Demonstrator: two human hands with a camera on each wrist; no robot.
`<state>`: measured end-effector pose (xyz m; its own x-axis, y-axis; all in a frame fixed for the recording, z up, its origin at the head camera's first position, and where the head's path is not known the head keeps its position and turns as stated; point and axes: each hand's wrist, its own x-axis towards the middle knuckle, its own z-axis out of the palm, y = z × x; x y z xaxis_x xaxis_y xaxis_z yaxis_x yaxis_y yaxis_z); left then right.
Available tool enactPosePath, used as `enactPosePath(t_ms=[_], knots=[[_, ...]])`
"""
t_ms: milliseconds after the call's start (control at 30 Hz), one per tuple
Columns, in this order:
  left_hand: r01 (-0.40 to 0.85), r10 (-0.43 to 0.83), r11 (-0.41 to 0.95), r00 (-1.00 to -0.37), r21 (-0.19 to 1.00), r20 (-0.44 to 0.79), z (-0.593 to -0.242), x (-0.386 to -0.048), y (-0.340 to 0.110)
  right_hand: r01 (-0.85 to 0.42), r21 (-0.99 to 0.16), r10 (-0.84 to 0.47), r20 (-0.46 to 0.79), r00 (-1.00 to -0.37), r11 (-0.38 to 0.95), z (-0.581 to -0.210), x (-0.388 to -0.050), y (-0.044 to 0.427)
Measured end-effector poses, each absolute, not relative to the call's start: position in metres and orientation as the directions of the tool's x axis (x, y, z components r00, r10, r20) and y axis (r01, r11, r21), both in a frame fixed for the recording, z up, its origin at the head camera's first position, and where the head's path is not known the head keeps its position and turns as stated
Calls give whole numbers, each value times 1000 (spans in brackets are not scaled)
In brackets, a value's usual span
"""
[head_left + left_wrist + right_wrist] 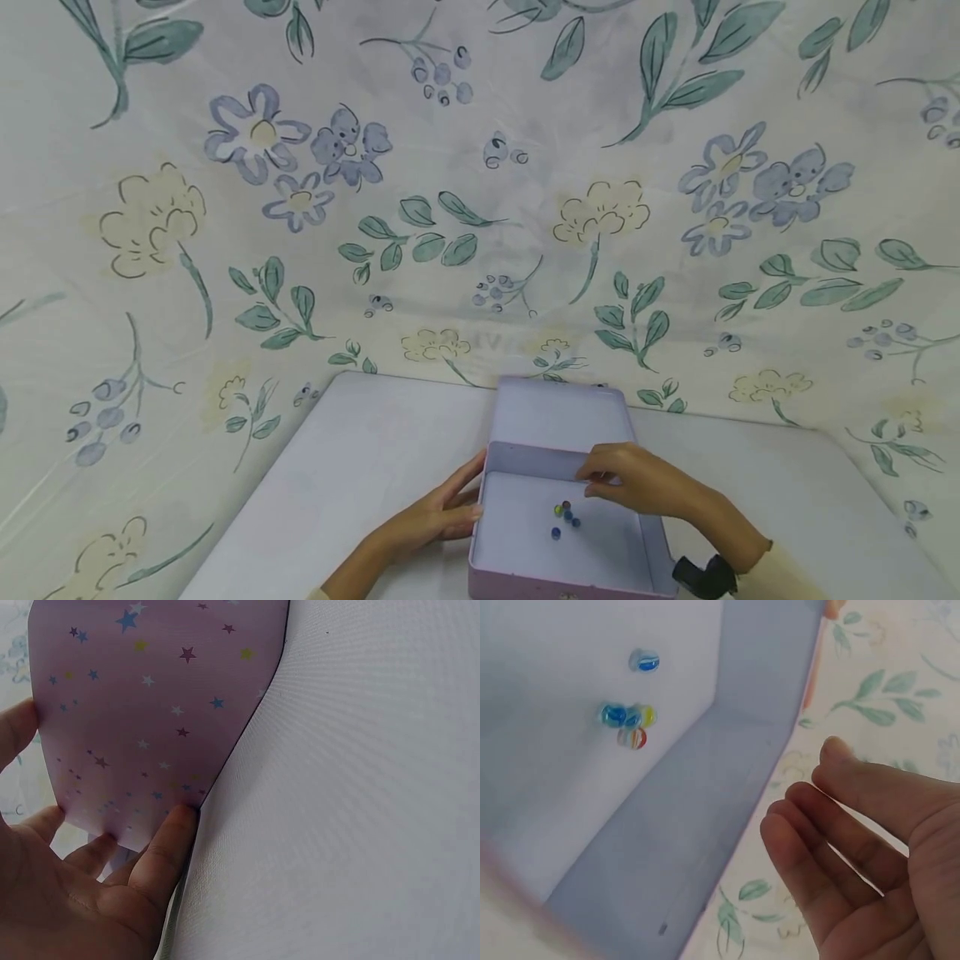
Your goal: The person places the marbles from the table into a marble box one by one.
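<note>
A pale lilac box (517, 546) lies on the table with its inside facing up. On its floor are several glass marbles (567, 516) clustered together, while one blue marble (556, 533) sits a little apart. My left hand (427, 523) rests its fingertips against the box's left outer side, which shows pink with small stars (172, 697) in the left wrist view. Over the box's far right part hovers my right hand (637, 479), its fingers loosely bent. In the right wrist view nothing shows between its fingers, and the marbles (634, 716) are away from them.
The box's lid (558, 412) is swung back behind it, lying toward the far edge. A white table (375, 442) extends to both sides. Floral cloth (465, 250) hangs behind it. A black device (705, 577) is on the right wrist.
</note>
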<state>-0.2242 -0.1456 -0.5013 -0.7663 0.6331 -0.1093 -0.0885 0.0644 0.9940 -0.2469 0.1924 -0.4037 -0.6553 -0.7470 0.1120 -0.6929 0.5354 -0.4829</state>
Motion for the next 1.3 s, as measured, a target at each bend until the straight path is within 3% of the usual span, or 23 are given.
enactPosePath(t_ms=[367, 767, 1067, 1300], knots=[[-85, 644, 58, -758, 995, -102, -503, -225, -146, -731, -500, -707, 288, -646, 464, -404, -234, 242], [-78, 651, 49, -753, 996, -91, -504, -224, -147, -658, -536, -594, 321, -738, 528, -420, -219, 298], [-82, 650, 46, -754, 996, -92, -504, -224, -147, -507, -586, -502, 189, -844, 632, -441, -208, 321], [-79, 649, 47, -756, 996, -90, -504, -224, -147, -234, -693, -418, -107, -902, 682, -459, -200, 334]])
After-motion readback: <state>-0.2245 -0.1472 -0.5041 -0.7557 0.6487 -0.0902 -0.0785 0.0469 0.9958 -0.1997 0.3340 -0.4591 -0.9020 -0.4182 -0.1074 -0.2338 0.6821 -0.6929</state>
